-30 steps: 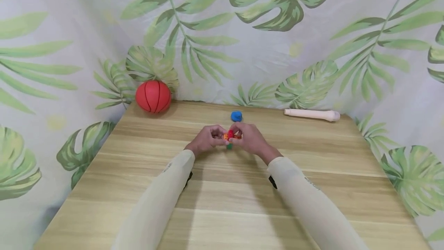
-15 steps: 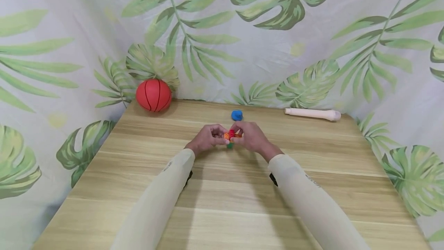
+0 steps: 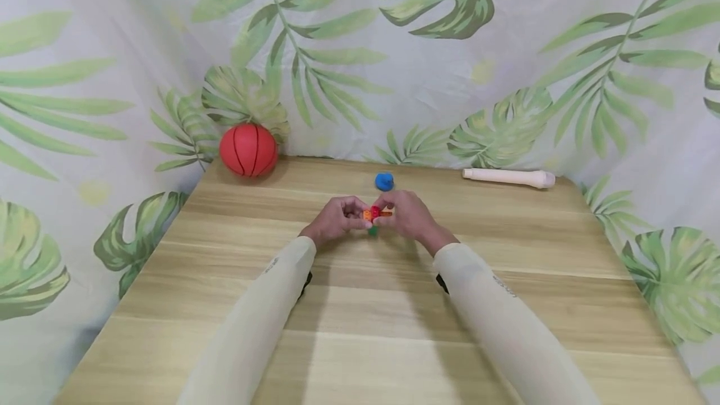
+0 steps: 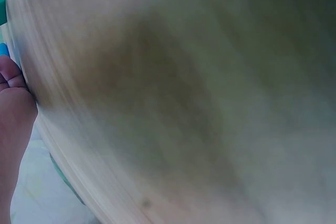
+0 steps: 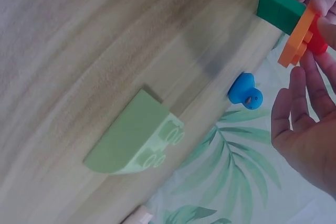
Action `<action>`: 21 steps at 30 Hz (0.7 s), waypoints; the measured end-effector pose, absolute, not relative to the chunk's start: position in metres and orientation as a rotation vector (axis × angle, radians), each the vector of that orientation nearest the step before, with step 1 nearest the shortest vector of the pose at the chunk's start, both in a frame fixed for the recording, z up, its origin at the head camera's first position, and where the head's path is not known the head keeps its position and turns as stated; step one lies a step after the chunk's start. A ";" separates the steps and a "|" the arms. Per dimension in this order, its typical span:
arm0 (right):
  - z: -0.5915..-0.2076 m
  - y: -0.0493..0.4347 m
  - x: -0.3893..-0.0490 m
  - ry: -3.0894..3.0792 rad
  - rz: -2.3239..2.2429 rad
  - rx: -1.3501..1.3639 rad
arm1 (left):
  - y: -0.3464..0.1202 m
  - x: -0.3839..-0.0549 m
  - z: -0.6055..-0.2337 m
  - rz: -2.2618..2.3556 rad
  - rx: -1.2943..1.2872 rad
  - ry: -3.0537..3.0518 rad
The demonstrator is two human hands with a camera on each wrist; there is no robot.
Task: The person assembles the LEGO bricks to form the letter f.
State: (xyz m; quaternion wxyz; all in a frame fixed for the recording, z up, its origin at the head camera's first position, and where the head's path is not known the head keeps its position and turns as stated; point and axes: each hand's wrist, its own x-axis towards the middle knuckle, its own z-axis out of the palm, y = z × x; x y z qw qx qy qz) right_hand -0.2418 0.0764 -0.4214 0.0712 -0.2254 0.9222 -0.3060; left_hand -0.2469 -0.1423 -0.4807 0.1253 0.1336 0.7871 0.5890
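In the head view my left hand (image 3: 336, 220) and right hand (image 3: 413, 216) meet over a small stack of toy bricks. A red brick (image 3: 375, 212) sits on an orange brick (image 3: 367, 215), with a green brick (image 3: 373, 230) below them. My left thumb and fingers grip the orange brick's left end. With thumb and fingertips, my right hand pinches the red brick; its other fingers spread out in the right wrist view. There the green brick (image 5: 281, 10) is joined under the long orange brick (image 5: 296, 38). The left wrist view shows only part of the hand (image 4: 13, 98).
A blue toy duck (image 3: 384, 181) sits just behind the hands. The red ball (image 3: 249, 150) rests at the back left, and a pale pink toy microphone (image 3: 509, 177) lies at the back right. A light green brick (image 5: 131, 137) lies on the wooden table (image 3: 360, 330).
The head view has tilted slightly, so everything sits a little higher. My right fingers have shifted a little on the red brick, and more of the orange brick shows to its right.
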 end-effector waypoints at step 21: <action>-0.417 0.076 -0.247 2.723 -0.965 -0.667 | -0.144 -0.246 -0.478 1.694 0.370 2.305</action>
